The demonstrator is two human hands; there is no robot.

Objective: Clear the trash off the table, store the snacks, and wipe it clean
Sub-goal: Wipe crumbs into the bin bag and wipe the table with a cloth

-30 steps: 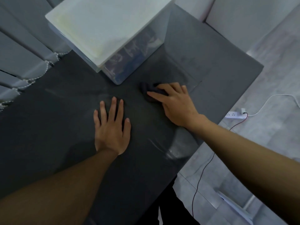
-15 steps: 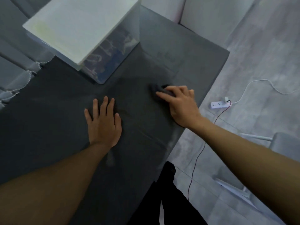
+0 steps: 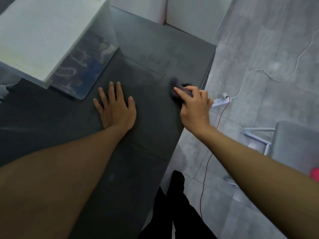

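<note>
Hands first: left hand (image 3: 117,109) lay flat on the dark grey matte worktop (image 3: 155,49), palm down with the fingers straight and a bit spread. It held nothing, so that grip was fully open. Right hand (image 3: 195,107) was over by the worktop's right edge, fingers curled down over a small dark grey crumpled cloth (image 3: 176,85), pressing it onto the surface. The cloth poked out past the fingertips on the far side, well apart from the left hand. Faint streaks showed on the worktop just beyond it.

Far left on the worktop stood a clear plastic storage box with a white lid (image 3: 34,31). Blue packaging showed through its wall, too blurry to read. The left fingertips were near its closest corner, not touching.

Down on the pale grey floor (image 3: 259,40) to the right lay a white power strip (image 3: 220,101), with a thin red wire (image 3: 203,180) running toward the near side and a white cable (image 3: 255,70) looping away. A grey chair seat (image 3: 296,140) sat at the right edge, and black trouser legs (image 3: 172,213) showed near the worktop's near corner.
</note>
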